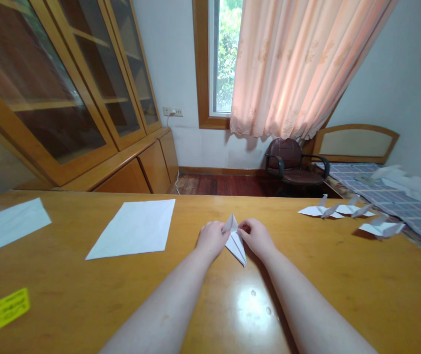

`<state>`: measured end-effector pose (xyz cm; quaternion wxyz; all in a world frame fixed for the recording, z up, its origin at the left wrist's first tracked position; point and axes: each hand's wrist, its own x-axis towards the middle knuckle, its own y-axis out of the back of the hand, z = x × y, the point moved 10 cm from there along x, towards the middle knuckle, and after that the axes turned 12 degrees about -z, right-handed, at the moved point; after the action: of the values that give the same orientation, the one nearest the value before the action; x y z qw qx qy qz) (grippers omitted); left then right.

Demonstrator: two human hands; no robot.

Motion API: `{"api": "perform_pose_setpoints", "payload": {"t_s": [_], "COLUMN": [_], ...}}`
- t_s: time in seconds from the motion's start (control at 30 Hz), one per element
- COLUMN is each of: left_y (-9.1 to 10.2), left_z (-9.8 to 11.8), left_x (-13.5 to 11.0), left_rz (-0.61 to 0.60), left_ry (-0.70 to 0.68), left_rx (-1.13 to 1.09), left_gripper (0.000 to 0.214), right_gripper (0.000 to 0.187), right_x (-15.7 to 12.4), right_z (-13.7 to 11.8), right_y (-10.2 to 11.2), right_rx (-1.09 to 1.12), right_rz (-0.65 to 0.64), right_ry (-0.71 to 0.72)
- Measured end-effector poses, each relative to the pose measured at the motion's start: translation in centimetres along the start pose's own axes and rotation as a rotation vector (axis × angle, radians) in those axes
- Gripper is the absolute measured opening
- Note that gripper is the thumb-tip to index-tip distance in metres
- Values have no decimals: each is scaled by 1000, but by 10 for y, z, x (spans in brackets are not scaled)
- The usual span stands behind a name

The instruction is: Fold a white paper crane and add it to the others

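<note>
A half-folded white paper piece [237,242] lies on the wooden table [210,295] in front of me, its point toward me. My left hand [212,238] is closed, pinching the paper's left upper edge. My right hand [256,236] is closed too, pinching the right upper edge. Both hands rest on the tabletop, close together with the fold between them.
A flat white sheet [134,227] lies left of my hands, another sheet [6,223] at the far left, and a yellow label [0,312] near the front left. Several folded paper shapes [350,212] sit at the table's right edge. Beyond are a cabinet, chair and bed.
</note>
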<state>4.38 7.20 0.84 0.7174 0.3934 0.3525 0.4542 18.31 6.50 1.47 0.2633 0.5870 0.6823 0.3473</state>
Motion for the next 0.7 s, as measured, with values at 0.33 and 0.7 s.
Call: {"api": "perform_pose_setpoints", "payload": {"t_s": [0.33,0.7], "left_y": [-1,-2], "left_z": [1,3], "left_x": [0,1], "left_rz": [2,-20], "left_ry": [-8,-5], "left_rx": [3,42], "left_gripper": [25,32], "right_gripper": [10,17], "right_x": [1,-1], "right_z": [0,-7], "right_y": [0,2], "right_rx": [-85,-46], "right_rz": [-11,12], "right_ry": [19,63]}}
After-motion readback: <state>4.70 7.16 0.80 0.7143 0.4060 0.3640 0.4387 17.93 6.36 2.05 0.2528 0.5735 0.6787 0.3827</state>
